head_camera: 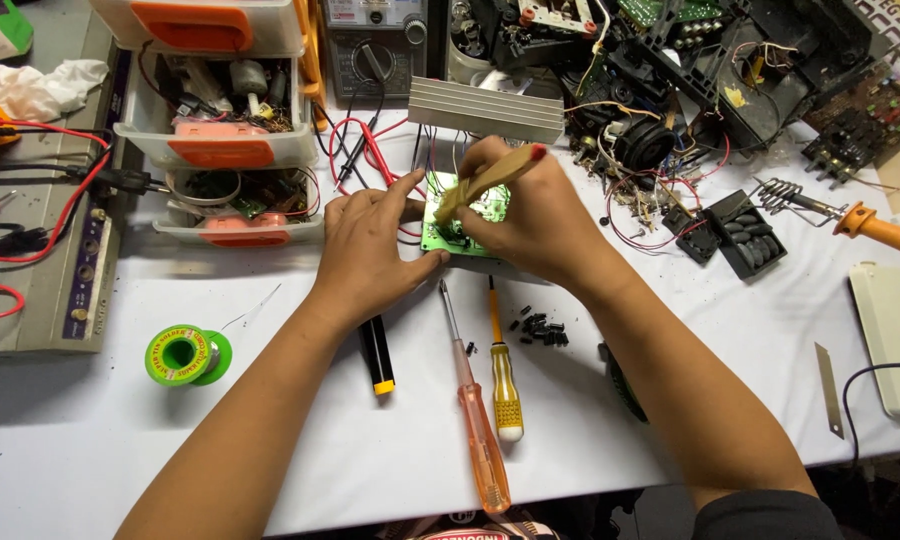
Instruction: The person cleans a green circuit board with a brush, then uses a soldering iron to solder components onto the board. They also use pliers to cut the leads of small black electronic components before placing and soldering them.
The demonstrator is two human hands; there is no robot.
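Note:
A small green circuit board lies on the white table, in front of a ribbed aluminium heat sink. My left hand presses on the board's left edge and holds it steady. My right hand grips a tan wooden-handled tool with a red end, its tip down on the board. Red and black wires run from the board toward the back.
Two screwdrivers, one orange and one yellow, and a black pen-like tool lie near the front. A green solder spool, small black parts, a soldering iron, parts drawers and dismantled electronics surround.

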